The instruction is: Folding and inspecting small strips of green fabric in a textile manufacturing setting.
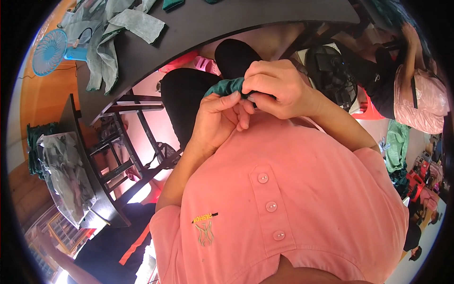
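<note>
Salmon-pink shirt (326, 203), three round pink buttons (271, 206), 5 o'clock. At 12, left hand (210, 120) and right hand (279, 87) both pinch one dark-green shiny cloth piece (224, 88). One clear plastic bag (66, 175), 9 o'clock: greyish pieces inside, uncountable.

Cloth (226, 87): dark green. Shirt (326, 194): coral pink. Buttons (271, 206): pink. Lettering (203, 218): yellow. Emblem (205, 233): olive-gold. Trousers (182, 97): black. Table (213, 21): dark grey. Fan (49, 52): light blue. Strips (137, 24): pale grey-green. Bundle (397, 146): light green. Co-worker's top (421, 102): pale pink.
</note>
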`<state>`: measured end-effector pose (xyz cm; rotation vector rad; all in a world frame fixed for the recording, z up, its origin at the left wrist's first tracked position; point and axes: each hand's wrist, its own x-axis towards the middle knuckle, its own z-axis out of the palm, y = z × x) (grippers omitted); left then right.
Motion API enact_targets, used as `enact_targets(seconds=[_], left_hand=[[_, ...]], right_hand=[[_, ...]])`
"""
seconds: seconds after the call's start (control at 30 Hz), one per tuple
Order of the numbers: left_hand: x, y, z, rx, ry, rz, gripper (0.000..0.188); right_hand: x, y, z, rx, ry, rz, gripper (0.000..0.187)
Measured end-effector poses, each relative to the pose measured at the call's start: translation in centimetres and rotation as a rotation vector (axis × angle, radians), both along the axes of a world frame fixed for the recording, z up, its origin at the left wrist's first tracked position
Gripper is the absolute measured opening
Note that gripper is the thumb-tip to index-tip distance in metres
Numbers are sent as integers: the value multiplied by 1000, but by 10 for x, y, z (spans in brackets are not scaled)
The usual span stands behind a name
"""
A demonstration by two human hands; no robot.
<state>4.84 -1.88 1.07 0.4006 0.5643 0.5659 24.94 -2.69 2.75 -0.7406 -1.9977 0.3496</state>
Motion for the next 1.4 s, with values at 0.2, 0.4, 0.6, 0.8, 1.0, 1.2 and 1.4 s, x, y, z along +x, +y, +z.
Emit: enact_targets(seconds=[0.2, 0.4, 0.6, 0.8, 1.0, 1.2, 1.4], left_hand=[[-1, 3, -8, -3, -4, -64, 24], [-13, 6, -26, -134, 25, 69, 31], [-6, 6, -25, -85, -37, 34, 26], [-6, 2, -14, -119, -17, 13, 23], [-7, 5, -10, 4, 145, -6, 15], [-19, 6, -24, -42, 157, 120, 19], [0, -3, 5, 117, 223, 79, 9]], right_hand=[[0, 4, 0, 54, -191, 35, 14], [31, -7, 3, -803, 119, 268, 15], [7, -14, -6, -290, -45, -29, 21], [-9, -1, -17, -54, -138, -76, 25], [-4, -1, -11, -398, -149, 48, 17], [27, -17, 15, -1063, 110, 220, 18], [-8, -1, 3, -1656, 448, -3, 29]])
